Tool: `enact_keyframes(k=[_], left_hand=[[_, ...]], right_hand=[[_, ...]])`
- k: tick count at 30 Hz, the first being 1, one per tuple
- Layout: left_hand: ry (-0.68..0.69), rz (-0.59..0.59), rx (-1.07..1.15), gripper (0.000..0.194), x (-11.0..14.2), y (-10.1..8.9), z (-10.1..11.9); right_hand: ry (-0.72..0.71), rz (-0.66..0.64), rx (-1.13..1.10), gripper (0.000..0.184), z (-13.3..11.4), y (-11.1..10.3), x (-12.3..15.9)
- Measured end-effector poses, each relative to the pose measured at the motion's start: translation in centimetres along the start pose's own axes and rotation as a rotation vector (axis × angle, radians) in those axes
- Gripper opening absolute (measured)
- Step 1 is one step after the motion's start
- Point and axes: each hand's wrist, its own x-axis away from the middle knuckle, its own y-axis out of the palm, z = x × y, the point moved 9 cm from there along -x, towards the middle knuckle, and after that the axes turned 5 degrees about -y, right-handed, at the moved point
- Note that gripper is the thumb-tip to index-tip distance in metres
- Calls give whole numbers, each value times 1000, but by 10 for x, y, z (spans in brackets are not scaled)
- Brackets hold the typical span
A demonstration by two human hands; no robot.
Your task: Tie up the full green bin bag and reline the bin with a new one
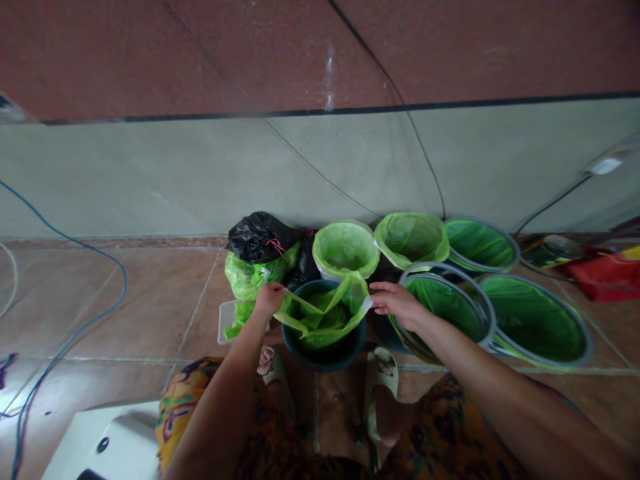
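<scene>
Standing between sandals (371,393) on tiled floor (150,320), dark bin (325,363) could tip if foot nudges it. Green liner (320,340) hangs partly inside, folded and slack; might bunch or slip down. Left hand (271,298) pinches its left edge; right hand (400,307) half open at right edge, can't tell if gripping. Uneven pull could tear thin film. Grey ring (493,313), askew over neighbouring bin (440,303), might fall if forearm catches it. At floor's wall-side edge, dangling cable (425,150) could snag.

Hidden base, cropped edges
The green liner (327,333) hides the bin (325,361)'s base; the white box (113,440), lower left, and blurred red object (603,275), far right, are cropped.
</scene>
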Motion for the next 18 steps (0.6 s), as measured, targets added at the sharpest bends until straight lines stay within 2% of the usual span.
enact_keyframes(k=[4,6,9,12,16,18], left_hand=[[61,10,168,17,7,-10,19],[91,7,251,17,10,-14,28],[107,15,307,16,14,-17,39],[95,28,308,13,17,-17,46],[245,-9,463,22,27,-24,68],[239,6,490,20,31,-31,70]], right_hand=[[44,6,-218,35,4,6,0],[50,1,-256,31,5,9,-2],[21,-16,-102,29,5,12,-5],[-77,-36,77,31,-4,17,-7],[-245,-118,45,35,-23,25,-9],[-270,-83,122,31,-26,20,-13]])
